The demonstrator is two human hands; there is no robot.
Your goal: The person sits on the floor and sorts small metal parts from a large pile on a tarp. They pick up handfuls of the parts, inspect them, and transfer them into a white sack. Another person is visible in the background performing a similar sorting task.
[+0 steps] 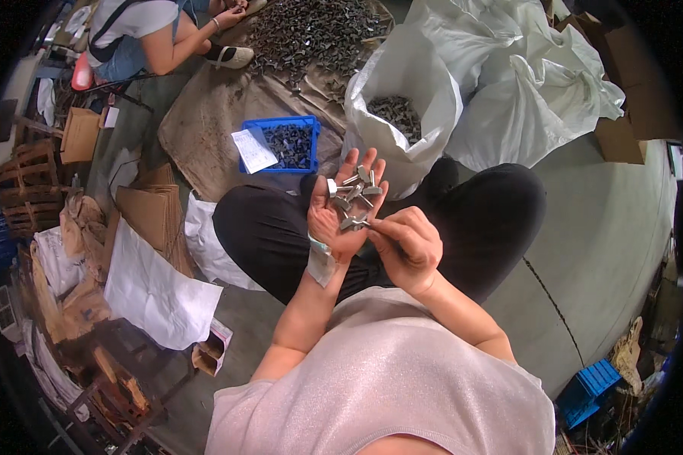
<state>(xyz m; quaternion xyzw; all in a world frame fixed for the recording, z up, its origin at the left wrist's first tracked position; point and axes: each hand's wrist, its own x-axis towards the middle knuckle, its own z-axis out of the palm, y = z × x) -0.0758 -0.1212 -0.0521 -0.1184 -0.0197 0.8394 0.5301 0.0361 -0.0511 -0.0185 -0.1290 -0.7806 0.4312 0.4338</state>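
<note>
My left hand [340, 216] is turned palm up and cradles several silvery T-shaped metal bolts [351, 197], with flat heads and thin shanks. The thumb and fingers of my right hand [411, 246] pinch the shank of one T-shaped bolt [354, 222] at the lower edge of that palm. A pale patch or wrap [321, 262] sits on my left wrist. Just beyond my hands, a white woven sack [432, 83] stands with its mouth wide, grey metal parts [395, 115] inside. To its left, a blue crate [315, 148] holds dark small parts, and a paper sheet [253, 149] lies over its side.
A large heap of dark metal parts [303, 34] covers the brown ground cloth [212, 114]. A co-worker [159, 45] sits at the far left. More white sacks [539, 98] and cardboard boxes [622, 140] stand right. Flattened cardboard [148, 212] lies left; a blue basket [590, 387] is lower right.
</note>
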